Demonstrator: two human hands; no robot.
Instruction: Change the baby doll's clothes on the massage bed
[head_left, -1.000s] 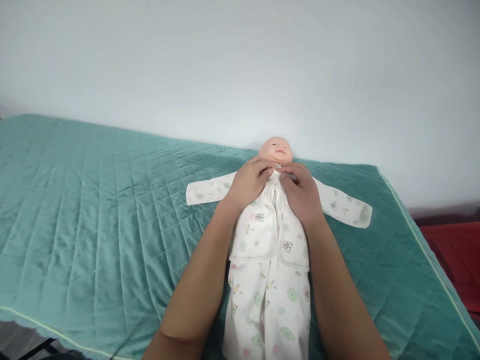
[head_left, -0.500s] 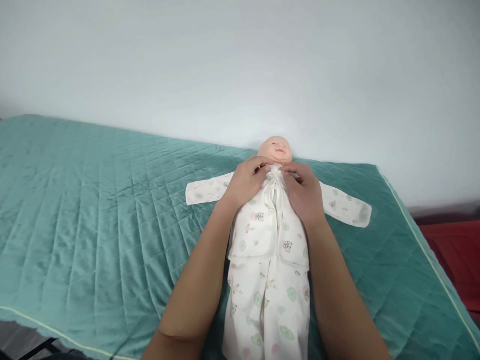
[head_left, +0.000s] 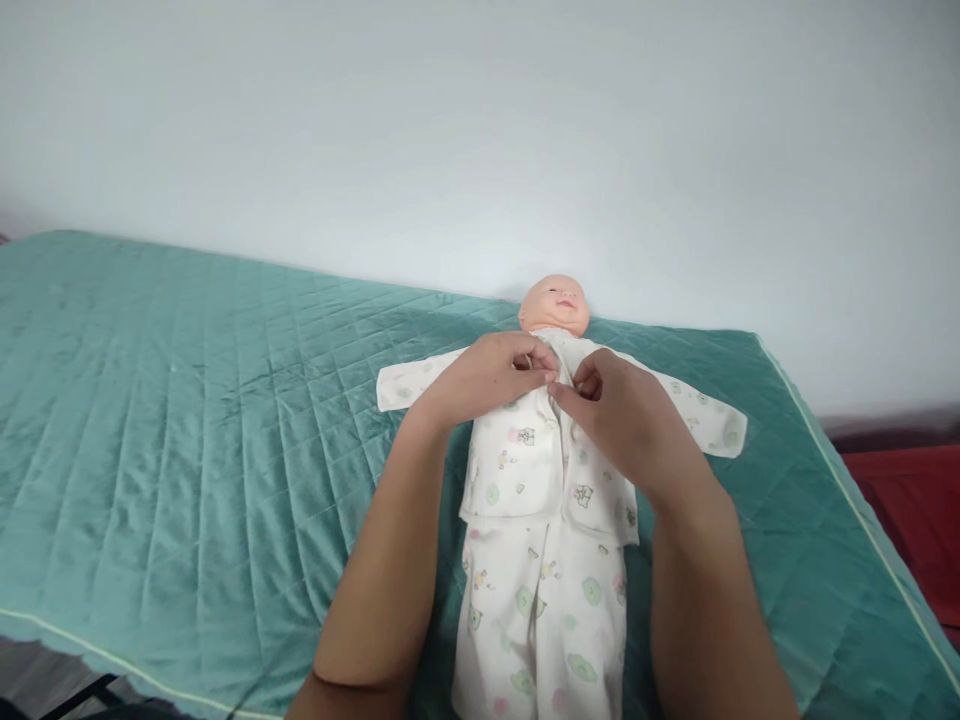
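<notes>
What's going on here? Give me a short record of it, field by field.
Setting: teal quilted bed cover against a pale wall
Main thing: baby doll on its back, arms spread
Clothing: white printed top and trousers
Left hand: pinching the top's front at the chest
Right hand: pinching the same spot, fingertips meeting the left's

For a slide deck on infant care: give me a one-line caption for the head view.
Left hand and right hand pinch the front of a doll's printed white top on a teal quilted bed cover.
</notes>
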